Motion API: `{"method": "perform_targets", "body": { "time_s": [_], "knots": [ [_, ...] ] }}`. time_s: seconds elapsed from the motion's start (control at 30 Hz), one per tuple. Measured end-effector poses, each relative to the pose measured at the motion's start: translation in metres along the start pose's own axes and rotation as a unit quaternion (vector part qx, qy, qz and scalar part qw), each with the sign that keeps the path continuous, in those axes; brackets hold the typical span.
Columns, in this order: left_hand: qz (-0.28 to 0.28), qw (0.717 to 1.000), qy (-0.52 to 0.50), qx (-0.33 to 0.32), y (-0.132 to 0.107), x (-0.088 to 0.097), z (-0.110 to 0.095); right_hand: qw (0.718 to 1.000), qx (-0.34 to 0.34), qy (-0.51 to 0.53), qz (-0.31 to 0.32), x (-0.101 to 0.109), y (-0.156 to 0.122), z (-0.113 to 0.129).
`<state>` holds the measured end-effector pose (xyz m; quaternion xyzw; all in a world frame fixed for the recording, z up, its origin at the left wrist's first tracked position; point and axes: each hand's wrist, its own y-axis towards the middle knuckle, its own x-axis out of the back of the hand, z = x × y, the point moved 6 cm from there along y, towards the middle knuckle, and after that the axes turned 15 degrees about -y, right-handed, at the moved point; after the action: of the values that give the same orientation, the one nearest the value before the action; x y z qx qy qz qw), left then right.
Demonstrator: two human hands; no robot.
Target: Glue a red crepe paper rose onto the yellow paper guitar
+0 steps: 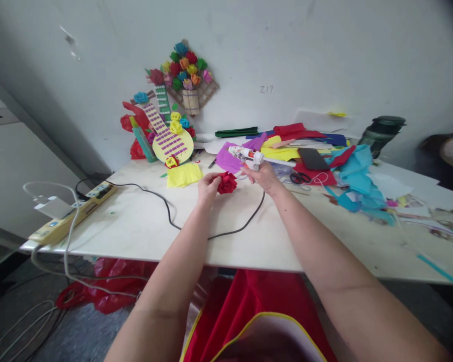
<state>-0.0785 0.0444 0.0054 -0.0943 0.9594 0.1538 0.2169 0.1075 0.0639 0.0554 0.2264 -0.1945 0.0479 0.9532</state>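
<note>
My left hand [208, 187] pinches a small red paper rose [227, 182] just above the white table [143, 221]. Right beside it, my right hand [263, 176] is wrapped round a white glue gun [246, 154], whose body points left and away from me. Its black cord [226, 232] loops across the tabletop toward a power strip [73, 211] at the left edge. Both hands are closed on what they hold.
Coloured paper sheets [287, 146], scissors [300, 177] and a dark phone [312, 159] lie behind my hands. A paper guitar [166, 136] and a flower bouquet craft [186, 75] lean on the wall. A dark bottle [381, 130] stands far right, beside another person's head [451, 153].
</note>
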Motion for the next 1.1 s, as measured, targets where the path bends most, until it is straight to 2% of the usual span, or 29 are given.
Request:
{"method": "perform_targets", "body": {
  "time_s": [0.13,0.4,0.7,1.1],
  "knots": [
    [-0.017,1.000,-0.003,-0.006,0.002,0.004,-0.002,0.996,-0.030,0.039,0.078,0.005,-0.003,0.002],
    [-0.028,1.000,-0.010,0.005,0.000,0.005,-0.007,0.983,-0.041,-0.012,0.178,0.013,-0.011,0.005],
    [-0.027,0.999,-0.024,0.028,-0.002,0.007,-0.006,0.977,-0.052,-0.058,0.198,0.014,-0.012,0.001],
    [-0.010,0.999,-0.025,0.028,0.001,0.007,-0.002,0.979,-0.045,-0.089,0.176,0.011,-0.008,-0.004]
  ]
}}
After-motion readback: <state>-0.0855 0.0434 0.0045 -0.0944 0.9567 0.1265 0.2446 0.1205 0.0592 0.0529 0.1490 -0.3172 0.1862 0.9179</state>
